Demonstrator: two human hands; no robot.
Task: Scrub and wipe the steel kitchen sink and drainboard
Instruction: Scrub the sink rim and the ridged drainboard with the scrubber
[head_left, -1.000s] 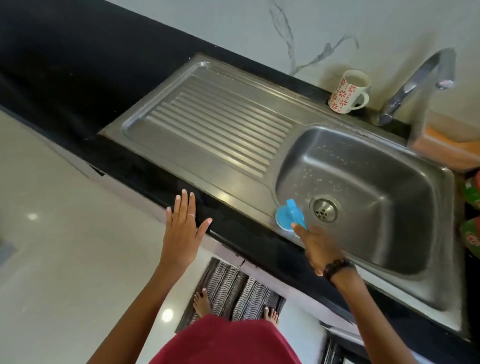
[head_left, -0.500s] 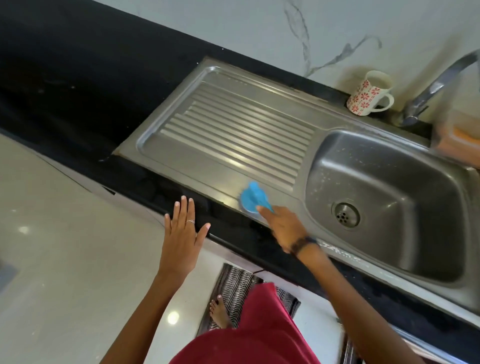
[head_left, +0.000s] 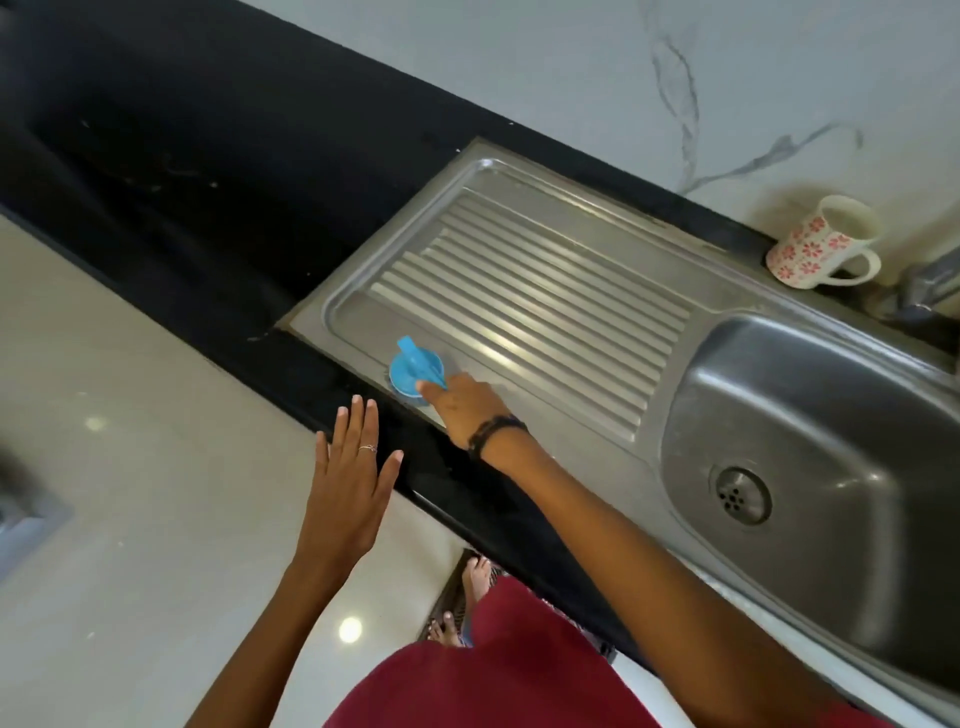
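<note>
A steel sink unit lies in the black counter. Its ribbed drainboard (head_left: 545, 291) is on the left and the basin (head_left: 810, 441) with a round drain (head_left: 742, 494) is on the right. My right hand (head_left: 462, 402) grips a round blue scrubber (head_left: 413, 370) by its handle and holds it on the near left corner of the drainboard. My left hand (head_left: 349, 483) hovers flat with straight fingers over the floor, just in front of the counter edge, holding nothing.
A white mug with red flowers (head_left: 821, 241) stands on the back rim beside the tap base (head_left: 930, 283). Black counter (head_left: 182, 182) stretches to the left. A marble wall runs behind. My bare feet stand on a striped mat (head_left: 457, 587) below.
My right hand has carried the blue scrubber leftwards, from the basin's near edge by the drain, along the front rim to the drainboard's near left corner. The left hand stays spread.
</note>
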